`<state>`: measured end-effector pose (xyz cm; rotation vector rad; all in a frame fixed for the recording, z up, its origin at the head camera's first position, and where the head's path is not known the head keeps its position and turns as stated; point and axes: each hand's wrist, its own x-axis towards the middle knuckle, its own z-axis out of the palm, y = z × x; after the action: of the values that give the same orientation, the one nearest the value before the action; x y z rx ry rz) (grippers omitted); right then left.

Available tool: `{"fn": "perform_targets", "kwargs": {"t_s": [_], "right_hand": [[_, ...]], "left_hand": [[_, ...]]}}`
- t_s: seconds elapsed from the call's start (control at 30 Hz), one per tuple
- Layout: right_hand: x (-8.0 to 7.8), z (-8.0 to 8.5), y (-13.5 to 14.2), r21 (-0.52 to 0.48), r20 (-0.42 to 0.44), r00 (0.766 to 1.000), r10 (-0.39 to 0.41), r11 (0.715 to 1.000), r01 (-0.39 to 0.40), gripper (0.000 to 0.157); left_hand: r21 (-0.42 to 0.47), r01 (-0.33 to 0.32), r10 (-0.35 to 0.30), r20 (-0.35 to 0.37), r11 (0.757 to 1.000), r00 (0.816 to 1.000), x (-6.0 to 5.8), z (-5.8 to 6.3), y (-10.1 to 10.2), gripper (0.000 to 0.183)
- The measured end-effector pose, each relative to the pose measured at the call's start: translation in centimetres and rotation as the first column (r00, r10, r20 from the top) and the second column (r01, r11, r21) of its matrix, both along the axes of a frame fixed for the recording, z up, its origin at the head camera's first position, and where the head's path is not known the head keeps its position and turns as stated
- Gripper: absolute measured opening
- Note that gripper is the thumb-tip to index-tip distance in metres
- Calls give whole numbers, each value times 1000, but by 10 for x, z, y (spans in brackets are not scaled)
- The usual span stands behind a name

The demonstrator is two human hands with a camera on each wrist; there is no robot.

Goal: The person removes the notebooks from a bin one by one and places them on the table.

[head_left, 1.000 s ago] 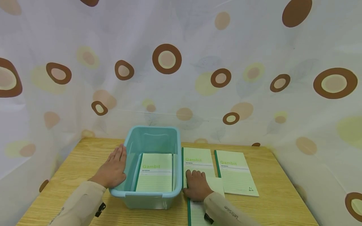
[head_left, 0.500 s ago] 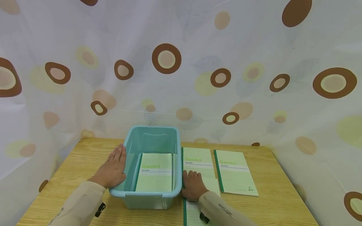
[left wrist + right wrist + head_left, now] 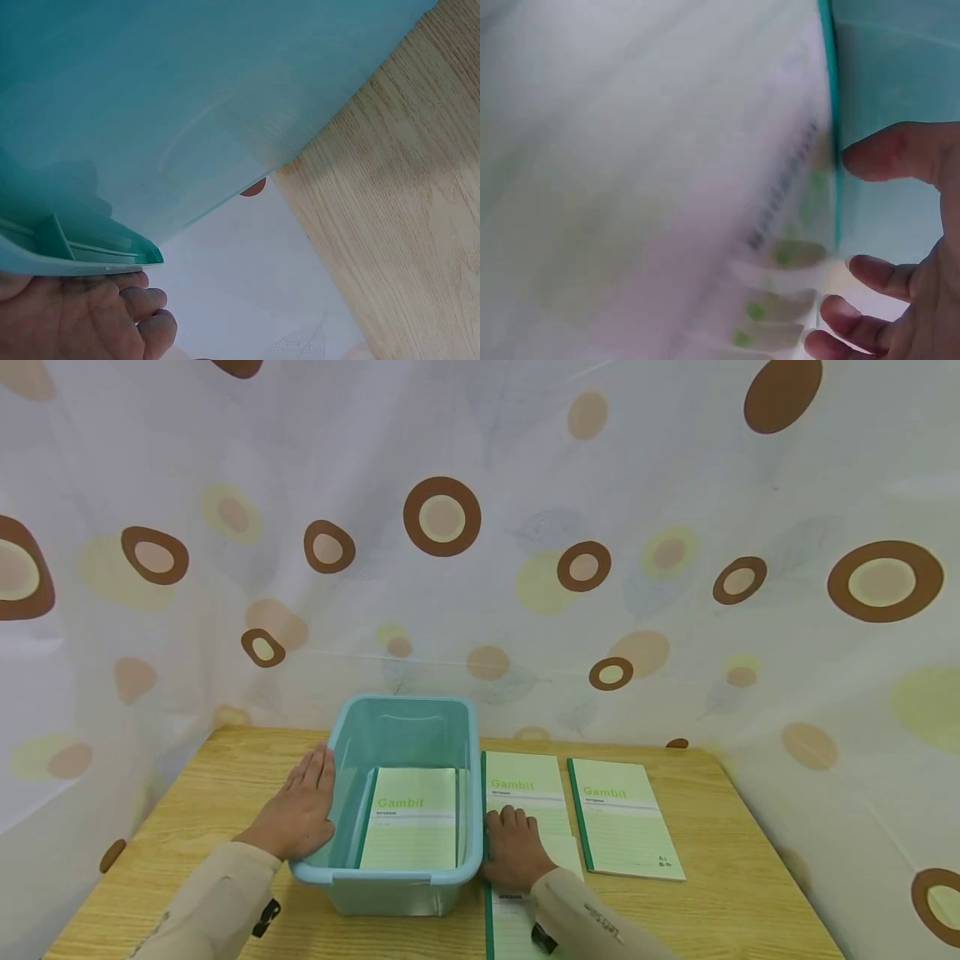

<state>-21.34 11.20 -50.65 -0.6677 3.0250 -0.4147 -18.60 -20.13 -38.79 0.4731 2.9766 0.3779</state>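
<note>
A light blue plastic bin (image 3: 405,893) stands left of centre on the wooden table. My left hand (image 3: 296,814) rests flat along its left rim, fingers straight and together. The left wrist view shows the fingertips against the underside of the bin's rim (image 3: 82,268). My right hand (image 3: 516,852) lies on a pale green notebook (image 3: 513,935) with a dark green spine, right of the bin. In the right wrist view the thumb (image 3: 885,154) is at the spine and the spread fingers are near the printed title. My right sleeve covers part of this notebook.
Inside the bin lies a Gambit notebook (image 3: 408,835), with another notebook's edge beside it. Two more notebooks lie at the right: one (image 3: 525,772) beyond my right hand, partly overlapped by the nearer notebook, and one (image 3: 630,827) farther right. A patterned curtain (image 3: 480,610) hangs behind the table.
My right hand has moved slightly left with the near notebook, bringing its spine closer to the bin. It has since stayed almost still. The left hand and the bin have not moved.
</note>
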Motion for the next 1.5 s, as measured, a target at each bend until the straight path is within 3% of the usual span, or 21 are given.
{"fn": "perform_targets", "kwargs": {"t_s": [0.13, 0.23, 0.4, 0.53, 0.67, 0.87, 1.03, 1.17, 1.5], "right_hand": [[-5, 7, 7, -53, -18, 1000, -18, 998, 17, 43], [-12, 22, 12, -126, -8, 999, -47, 991, 45, 43], [-26, 63, 15, -250, 7, 995, -101, 963, 100, 36], [-35, 100, 8, -374, 0, 992, -125, 920, 116, 31], [-38, 136, -9, -461, 10, 997, -78, 885, 73, 29], [-47, 167, -46, -406, 38, 996, 81, 912, -58, 29], [-62, 173, -81, -313, 101, 986, 132, 945, -94, 35], [-74, 168, -107, -225, 173, 975, 136, 970, -95, 44], [-91, 129, -159, -75, 262, 965, 16, 997, 4, 59]], "left_hand": [[0, -3, 3, 1, 1000, 1000, 0, 0, 1, 77], [5, -4, 4, 3, 1000, 1000, 0, 0, 1, 78], [13, -6, 6, 6, 1000, 1000, -1, 0, 1, 78], [19, -6, 6, 14, 1000, 1000, 0, 1, 2, 78], [23, -12, 11, 22, 1000, 1000, 2, 2, 3, 77], [19, -16, 16, 11, 1000, 1000, 2, 3, 3, 78], [17, -10, 10, -8, 1000, 1000, 2, 1, 2, 76], [20, -8, 8, -16, 1000, 1000, 2, 1, 1, 76], [13, 5, -4, -33, 1000, 999, 1, 1, -1, 76]]}}
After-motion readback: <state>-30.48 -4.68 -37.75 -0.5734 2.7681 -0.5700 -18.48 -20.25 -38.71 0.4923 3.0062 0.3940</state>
